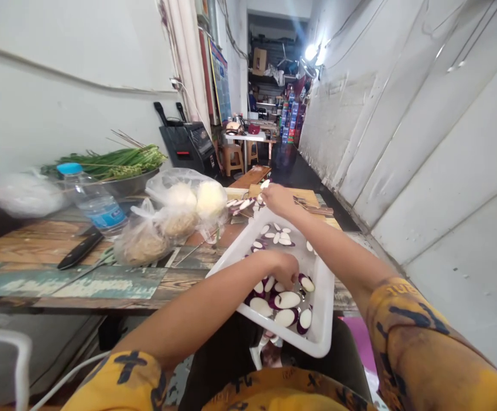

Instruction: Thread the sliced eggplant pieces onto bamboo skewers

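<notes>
A white plastic tray (326,319) rests tilted at the table edge over my lap, with purple-skinned eggplant slices (287,300) in water inside it. My left hand (286,269) reaches down among the slices, its fingers curled; whatever is in its fingertips is hidden. Past the tray's far rim, my right hand (277,200) pinches a white eggplant slice (265,184). Just left of that hand lie eggplant slices in a row (240,204), apparently on skewers. Thin wooden skewers (306,202) lie on a wooden board (311,196) to its right.
Left of the tray stand knotted plastic bags of pale food (143,242), a water bottle (96,202) and a black-handled knife (79,250). Green stalks fill a metal bowl (135,181) behind. A white wall (437,131) runs along the right.
</notes>
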The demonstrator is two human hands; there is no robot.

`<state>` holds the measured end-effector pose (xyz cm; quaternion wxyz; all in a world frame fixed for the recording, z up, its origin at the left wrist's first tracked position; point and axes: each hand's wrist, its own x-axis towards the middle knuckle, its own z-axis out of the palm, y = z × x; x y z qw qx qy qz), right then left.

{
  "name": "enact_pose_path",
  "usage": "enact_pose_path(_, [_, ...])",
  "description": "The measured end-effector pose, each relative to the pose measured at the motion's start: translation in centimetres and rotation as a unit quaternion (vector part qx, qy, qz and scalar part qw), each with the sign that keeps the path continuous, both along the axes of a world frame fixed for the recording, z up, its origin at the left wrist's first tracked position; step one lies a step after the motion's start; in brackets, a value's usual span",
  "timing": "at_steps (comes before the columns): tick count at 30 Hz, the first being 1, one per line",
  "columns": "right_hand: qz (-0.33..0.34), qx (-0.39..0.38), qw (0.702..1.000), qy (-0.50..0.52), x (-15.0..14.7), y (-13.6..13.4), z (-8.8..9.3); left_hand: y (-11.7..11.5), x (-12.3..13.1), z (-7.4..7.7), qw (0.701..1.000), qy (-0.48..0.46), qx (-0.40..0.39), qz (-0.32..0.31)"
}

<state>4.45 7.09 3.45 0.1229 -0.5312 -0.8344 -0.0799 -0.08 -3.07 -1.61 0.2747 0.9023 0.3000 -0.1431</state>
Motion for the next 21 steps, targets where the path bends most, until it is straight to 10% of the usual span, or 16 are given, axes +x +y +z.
enact_pose_path(5, [-0.057,0.05,0.997,0.024,9.6,-2.4,1.0,0.4,-0.8,0.2,0.996,0.006,-0.084,0.022])
enact_pose_path(10, [-0.206,-0.05,0.977,-0.026,19.1,-8.0,-2.4,1.5,-1.2,0.4,0.997,-0.044,-0.046,0.054])
enact_pose_path(15, [-0.193,-0.102,0.974,-0.059,20.0,-11.2,-7.0,2.6,-1.7,0.5,0.984,-0.12,-0.009,0.132])
enact_pose_path(21, [-0.213,-0.127,0.961,-0.119,17.9,-10.8,-8.1,3.1,-2.3,-0.3,0.953,-0.173,-0.098,0.228])
